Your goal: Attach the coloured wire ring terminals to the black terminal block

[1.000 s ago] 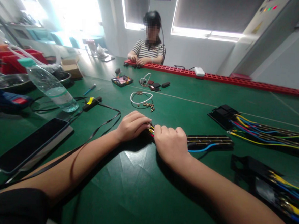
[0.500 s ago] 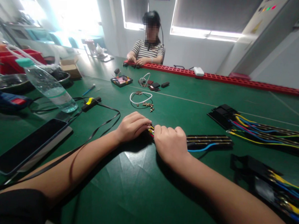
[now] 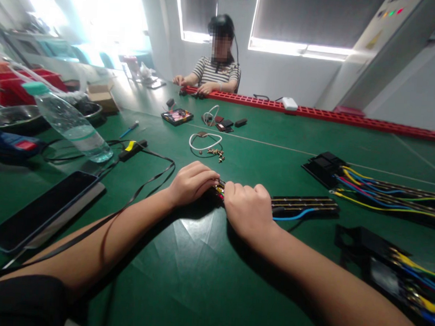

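A black wired strip (image 3: 303,204) with brass-coloured lines and a blue wire lies on the green table in front of me. My left hand (image 3: 194,182) is closed around its left end, fingers curled over the top. Just to the right, my right hand (image 3: 247,209) grips the same strip in a fist. Between the two hands a short stretch with small yellow, red and green wires shows. The fingertips and most of the left end are hidden. Beyond my hands sit a pile of small brass screws (image 3: 216,154) and a white cable loop (image 3: 205,141).
To the left are a phone (image 3: 45,209), a tilted water bottle (image 3: 75,129) and a black cable (image 3: 154,176). More wired strips (image 3: 389,188) lie at right, with another black assembly (image 3: 384,271) nearer. Across the table a person (image 3: 217,72) sits behind a long red slotted rail (image 3: 331,115).
My two hands stay nearly still on the strip. The person opposite has moved one hand outward to the left, away from the other hand.
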A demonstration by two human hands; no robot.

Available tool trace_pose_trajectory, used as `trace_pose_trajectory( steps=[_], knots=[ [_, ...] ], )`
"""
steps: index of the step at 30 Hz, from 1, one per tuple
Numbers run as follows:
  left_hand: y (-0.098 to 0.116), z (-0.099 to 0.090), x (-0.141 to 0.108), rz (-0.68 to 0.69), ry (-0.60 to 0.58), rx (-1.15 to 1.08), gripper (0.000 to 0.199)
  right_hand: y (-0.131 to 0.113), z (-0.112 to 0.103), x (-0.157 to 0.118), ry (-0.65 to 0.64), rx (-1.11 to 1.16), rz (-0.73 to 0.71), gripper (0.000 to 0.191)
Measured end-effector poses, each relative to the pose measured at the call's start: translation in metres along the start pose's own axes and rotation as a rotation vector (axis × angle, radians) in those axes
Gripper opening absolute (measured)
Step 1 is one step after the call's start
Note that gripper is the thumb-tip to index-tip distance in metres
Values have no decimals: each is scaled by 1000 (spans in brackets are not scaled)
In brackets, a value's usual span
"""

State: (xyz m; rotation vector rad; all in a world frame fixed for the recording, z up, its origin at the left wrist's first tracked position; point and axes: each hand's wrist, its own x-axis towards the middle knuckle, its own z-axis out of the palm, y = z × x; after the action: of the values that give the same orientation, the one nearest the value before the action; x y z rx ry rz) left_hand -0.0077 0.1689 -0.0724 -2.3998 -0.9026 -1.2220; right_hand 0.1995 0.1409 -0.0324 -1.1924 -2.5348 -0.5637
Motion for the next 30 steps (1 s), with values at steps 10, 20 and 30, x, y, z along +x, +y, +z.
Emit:
trace_pose_trajectory(
  steps=[10,20,30],
  knots=[
    [-2,1,-1,-29,-14,-18,15,1,1,0,3,3,2,25],
    [-3,0,-1,-41,-17,-19,14,2,1,0,-8,1,4,25],
    [-5,1,-4,-44,0,-33,15,2,-1,0,-1,-7,-2,24]
  ],
)
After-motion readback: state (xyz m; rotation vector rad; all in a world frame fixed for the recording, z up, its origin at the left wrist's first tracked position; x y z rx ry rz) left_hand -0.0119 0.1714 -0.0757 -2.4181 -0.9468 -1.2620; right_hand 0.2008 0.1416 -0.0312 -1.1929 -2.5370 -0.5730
